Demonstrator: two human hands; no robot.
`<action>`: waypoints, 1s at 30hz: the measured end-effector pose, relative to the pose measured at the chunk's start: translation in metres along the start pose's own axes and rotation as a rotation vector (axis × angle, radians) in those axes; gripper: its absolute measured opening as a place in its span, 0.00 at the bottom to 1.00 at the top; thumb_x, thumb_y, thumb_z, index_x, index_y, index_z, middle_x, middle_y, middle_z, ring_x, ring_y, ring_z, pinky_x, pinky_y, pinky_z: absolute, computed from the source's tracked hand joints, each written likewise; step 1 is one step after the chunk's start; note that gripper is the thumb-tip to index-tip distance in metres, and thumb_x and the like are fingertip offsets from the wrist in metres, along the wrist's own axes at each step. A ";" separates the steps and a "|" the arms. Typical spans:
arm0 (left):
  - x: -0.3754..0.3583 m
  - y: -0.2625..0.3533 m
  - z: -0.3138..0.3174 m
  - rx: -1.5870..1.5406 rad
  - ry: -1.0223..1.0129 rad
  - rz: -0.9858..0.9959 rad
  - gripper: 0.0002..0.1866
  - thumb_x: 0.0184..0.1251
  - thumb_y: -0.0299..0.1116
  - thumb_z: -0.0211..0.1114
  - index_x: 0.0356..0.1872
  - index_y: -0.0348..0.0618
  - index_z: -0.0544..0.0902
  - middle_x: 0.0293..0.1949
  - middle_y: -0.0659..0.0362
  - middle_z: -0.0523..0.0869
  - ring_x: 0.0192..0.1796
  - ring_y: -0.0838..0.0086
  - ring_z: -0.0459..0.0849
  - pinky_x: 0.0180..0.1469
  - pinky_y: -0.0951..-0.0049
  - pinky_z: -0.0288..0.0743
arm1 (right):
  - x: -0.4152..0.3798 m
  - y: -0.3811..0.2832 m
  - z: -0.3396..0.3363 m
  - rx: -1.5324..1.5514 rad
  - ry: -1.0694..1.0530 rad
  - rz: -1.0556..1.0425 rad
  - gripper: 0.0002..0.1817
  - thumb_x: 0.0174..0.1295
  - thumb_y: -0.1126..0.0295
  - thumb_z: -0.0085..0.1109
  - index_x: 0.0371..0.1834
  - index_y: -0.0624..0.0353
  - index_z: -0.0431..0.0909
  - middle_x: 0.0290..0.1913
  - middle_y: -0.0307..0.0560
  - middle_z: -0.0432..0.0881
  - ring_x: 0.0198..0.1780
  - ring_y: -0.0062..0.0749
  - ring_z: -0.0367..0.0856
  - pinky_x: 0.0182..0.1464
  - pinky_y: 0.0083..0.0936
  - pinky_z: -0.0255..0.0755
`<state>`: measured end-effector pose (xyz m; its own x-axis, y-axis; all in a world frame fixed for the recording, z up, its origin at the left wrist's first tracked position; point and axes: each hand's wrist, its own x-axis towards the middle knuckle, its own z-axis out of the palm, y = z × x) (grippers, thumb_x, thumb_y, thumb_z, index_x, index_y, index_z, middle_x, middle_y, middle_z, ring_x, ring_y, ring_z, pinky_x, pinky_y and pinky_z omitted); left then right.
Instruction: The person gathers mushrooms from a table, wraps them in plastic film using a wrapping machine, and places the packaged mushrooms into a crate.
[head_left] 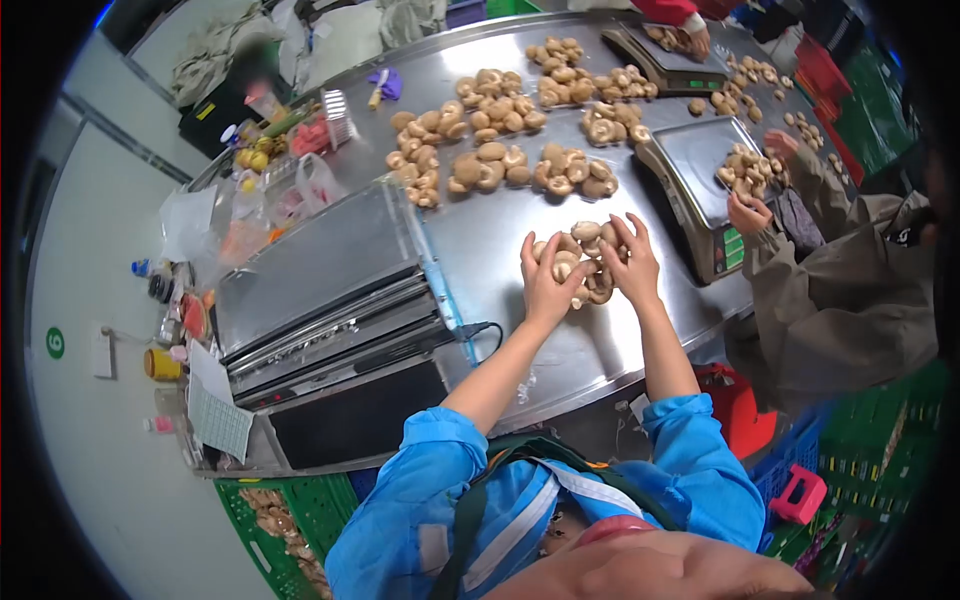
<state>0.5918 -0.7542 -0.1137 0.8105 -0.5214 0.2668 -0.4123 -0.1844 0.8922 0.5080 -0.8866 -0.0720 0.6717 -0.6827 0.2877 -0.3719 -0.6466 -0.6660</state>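
Note:
A small heap of brown mushrooms (587, 250) lies on the steel table (490, 240) in front of me. My left hand (545, 282) cups the heap from its left side, fingers curled around the mushrooms. My right hand (633, 262) presses against the heap's right side, fingers spread over it. Both hands touch the mushrooms and gather them together. Blue sleeves cover my upper arms.
Several other mushroom heaps (490, 165) lie farther across the table. A wrapping machine (320, 290) stands to the left. Two scales (700, 190) sit on the right, where another person's hand (748, 212) handles mushrooms. Green crates (290, 515) stand below the table.

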 end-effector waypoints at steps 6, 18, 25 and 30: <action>0.023 0.024 -0.169 0.074 0.223 0.205 0.33 0.52 0.50 0.68 0.58 0.47 0.71 0.63 0.43 0.56 0.64 0.50 0.61 0.64 0.60 0.58 | 0.008 -0.157 0.041 0.074 0.144 -0.325 0.26 0.54 0.54 0.61 0.57 0.47 0.73 0.61 0.53 0.67 0.57 0.45 0.72 0.51 0.33 0.71; 0.038 -0.101 -0.493 0.184 0.220 -0.009 0.29 0.55 0.52 0.65 0.56 0.49 0.75 0.63 0.42 0.59 0.64 0.51 0.62 0.63 0.61 0.59 | -0.034 -0.390 0.276 0.271 -0.137 -0.221 0.31 0.56 0.45 0.54 0.59 0.51 0.71 0.61 0.59 0.66 0.59 0.52 0.69 0.56 0.37 0.67; 0.027 -0.143 -0.518 0.106 0.144 -0.003 0.27 0.57 0.53 0.62 0.56 0.52 0.76 0.61 0.43 0.63 0.64 0.52 0.62 0.64 0.60 0.58 | -0.055 -0.406 0.296 0.251 -0.192 -0.203 0.33 0.56 0.47 0.56 0.58 0.59 0.70 0.58 0.62 0.67 0.58 0.52 0.69 0.59 0.36 0.64; 0.030 -0.151 -0.526 0.184 0.115 -0.036 0.27 0.60 0.56 0.56 0.57 0.54 0.75 0.64 0.49 0.63 0.65 0.53 0.62 0.65 0.58 0.55 | -0.049 -0.401 0.290 0.431 -0.246 -0.208 0.26 0.56 0.54 0.58 0.55 0.56 0.73 0.53 0.59 0.71 0.54 0.48 0.71 0.56 0.33 0.66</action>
<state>0.8968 -0.3037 -0.0485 0.8638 -0.4150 0.2856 -0.4429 -0.3553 0.8232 0.8099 -0.4948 -0.0185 0.8526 -0.4218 0.3083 0.0471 -0.5256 -0.8494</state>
